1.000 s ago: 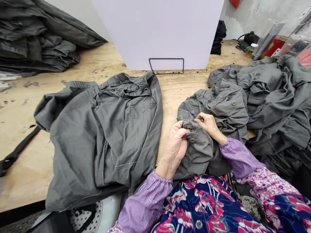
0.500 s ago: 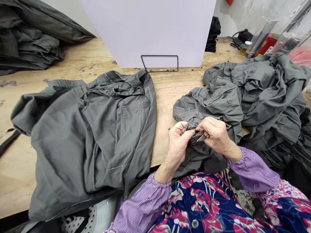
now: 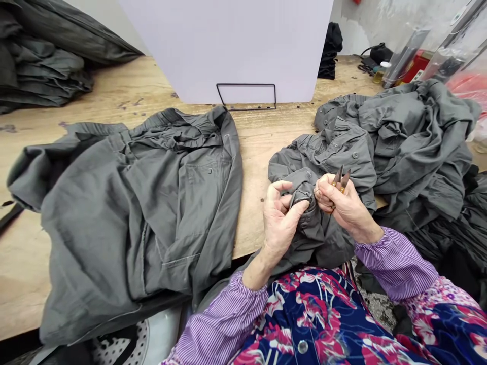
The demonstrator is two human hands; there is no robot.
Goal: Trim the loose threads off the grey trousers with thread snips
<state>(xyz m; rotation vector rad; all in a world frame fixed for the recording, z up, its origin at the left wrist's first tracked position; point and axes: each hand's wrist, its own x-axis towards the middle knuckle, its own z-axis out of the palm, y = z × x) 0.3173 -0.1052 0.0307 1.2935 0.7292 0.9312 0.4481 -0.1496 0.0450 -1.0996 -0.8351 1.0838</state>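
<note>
My left hand [image 3: 279,218] pinches an edge of grey trousers [image 3: 327,241], thumb on top of a folded, stitched bit of cloth. My right hand [image 3: 350,205] is closed round thread snips [image 3: 340,182], whose two dark pointed blades stick up out of the fist, away from the cloth. The right thumb and forefinger are pressed together close beside the pinched edge; whether a thread is between them is too small to tell. Buttons show on the gathered grey cloth just beyond my hands.
Another pair of grey trousers [image 3: 152,203] lies spread at the left of the wooden table [image 3: 253,152]. A heap of grey garments [image 3: 418,147] sits at the right, folded ones [image 3: 41,71] at the far left. A white board [image 3: 228,45] stands at the back behind a black wire stand [image 3: 246,107].
My right hand has drawn slightly away from the left. The snips have turned from pointing at the cloth edge to pointing upward. My left fingers have shifted on the cloth.
</note>
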